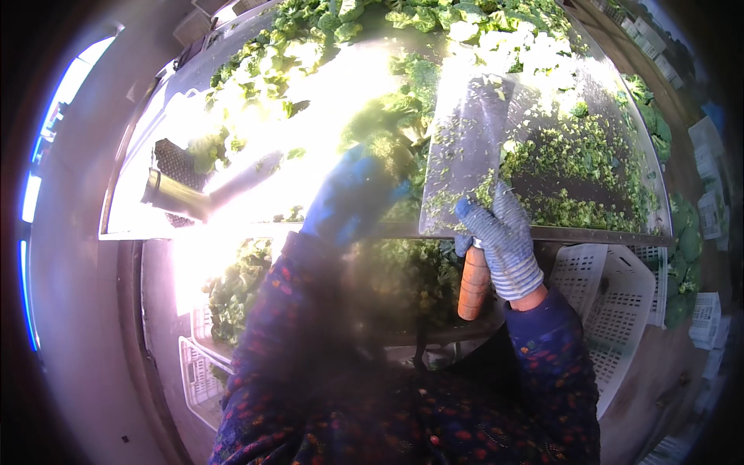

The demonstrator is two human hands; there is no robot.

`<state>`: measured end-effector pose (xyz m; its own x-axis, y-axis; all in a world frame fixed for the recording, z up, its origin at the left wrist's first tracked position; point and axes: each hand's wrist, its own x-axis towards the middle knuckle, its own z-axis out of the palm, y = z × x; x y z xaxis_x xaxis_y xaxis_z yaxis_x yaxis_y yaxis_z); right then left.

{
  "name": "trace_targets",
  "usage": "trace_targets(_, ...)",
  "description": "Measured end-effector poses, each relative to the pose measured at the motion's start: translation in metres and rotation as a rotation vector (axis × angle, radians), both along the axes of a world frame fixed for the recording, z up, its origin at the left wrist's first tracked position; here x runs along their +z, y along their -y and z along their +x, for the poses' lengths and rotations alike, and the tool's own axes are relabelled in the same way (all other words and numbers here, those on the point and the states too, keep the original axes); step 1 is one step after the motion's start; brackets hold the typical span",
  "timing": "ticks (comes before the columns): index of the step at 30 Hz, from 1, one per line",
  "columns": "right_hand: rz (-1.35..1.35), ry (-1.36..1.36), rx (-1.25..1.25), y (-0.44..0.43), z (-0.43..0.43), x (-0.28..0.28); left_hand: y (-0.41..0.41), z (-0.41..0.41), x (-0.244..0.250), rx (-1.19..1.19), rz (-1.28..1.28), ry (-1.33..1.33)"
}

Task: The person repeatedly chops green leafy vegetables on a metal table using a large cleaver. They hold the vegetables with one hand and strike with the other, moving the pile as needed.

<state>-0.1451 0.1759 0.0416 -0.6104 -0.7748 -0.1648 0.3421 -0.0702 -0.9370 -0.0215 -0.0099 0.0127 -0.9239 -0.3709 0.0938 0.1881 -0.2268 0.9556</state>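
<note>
My right hand, in a striped knit glove with blue fingertips, grips a tool by the top of its orange wooden handle. The handle points down past the table's front edge; I cannot tell the tool's blade apart from the metal around it. Beneath the fingers lies a flat grey metal surface strewn with green crumbs. Glare and blur cover my left hand, in a blue glove, at the broccoli left of that surface. Whether its fingers hold a piece is not clear.
Broccoli florets are heaped along the back of the metal table. Chopped bits cover its right side. At left lies a dark cylindrical object. White plastic crates stand at right, and more broccoli sits below the table.
</note>
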Motion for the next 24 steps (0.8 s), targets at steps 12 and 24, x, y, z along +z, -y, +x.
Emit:
trace_targets(12, 0.075, -0.32, 0.171, 0.012, 0.011, -0.012, -0.021, 0.004, -0.008, 0.452, -0.844, 0.143)
trace_targets(24, 0.103, -0.36, 0.193, 0.019, 0.021, -0.021, -0.019, 0.003, -0.014, 0.642, -0.836, 0.033)
